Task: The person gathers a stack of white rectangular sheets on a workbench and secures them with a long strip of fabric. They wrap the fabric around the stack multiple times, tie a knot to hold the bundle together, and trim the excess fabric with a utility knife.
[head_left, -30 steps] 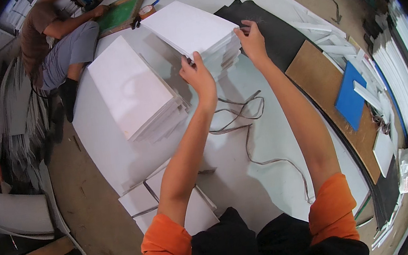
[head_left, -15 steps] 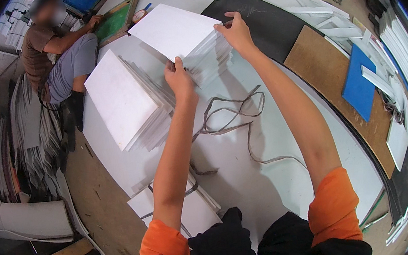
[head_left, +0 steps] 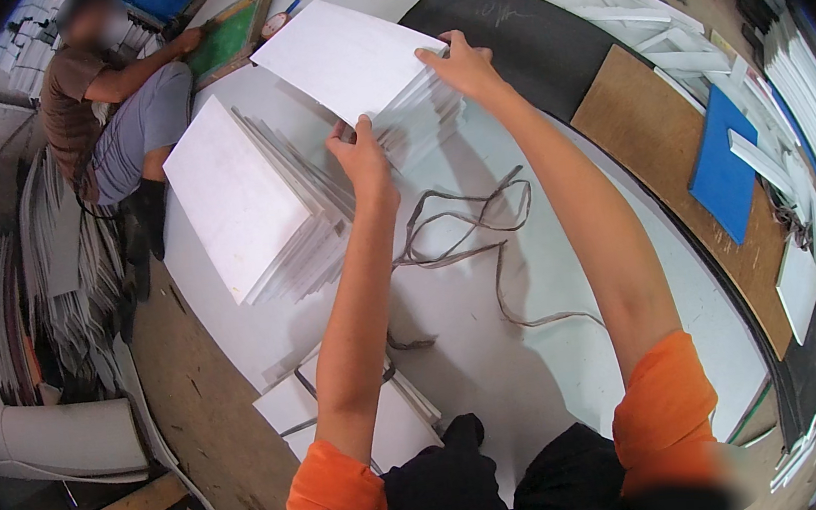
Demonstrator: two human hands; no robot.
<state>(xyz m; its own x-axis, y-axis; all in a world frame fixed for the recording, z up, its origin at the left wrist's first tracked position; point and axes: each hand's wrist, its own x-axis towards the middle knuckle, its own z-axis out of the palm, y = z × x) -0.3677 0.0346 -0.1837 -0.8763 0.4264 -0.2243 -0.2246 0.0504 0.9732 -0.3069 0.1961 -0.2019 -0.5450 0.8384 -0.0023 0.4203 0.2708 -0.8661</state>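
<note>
A stack of white rectangular sheets (head_left: 340,56) stands at the far middle of the white table, its layers showing below the top one. My left hand (head_left: 364,162) pinches its near corner, thumb on the top and fingers curled at the side. At the right corner, my right hand (head_left: 467,67) has its thumb on the top sheet and its fingers bent round the edge. How many sheets they grip is hidden. To the left stands a second stack of white sheets (head_left: 236,199), its layers slightly uneven.
A loose grey cord (head_left: 501,290) lies on the table (head_left: 542,371) near my forearms. A strapped white bundle (head_left: 398,432) is close to my legs. Black sheet (head_left: 513,31), brown board (head_left: 640,128) and blue panel (head_left: 723,164) lie rightward. A person (head_left: 93,99) sits far left with a green framed board (head_left: 232,38).
My right hand has shifted slightly left along the corner and its fingers have curled in more. My left hand stays at the near corner. The view has moved a little.
</note>
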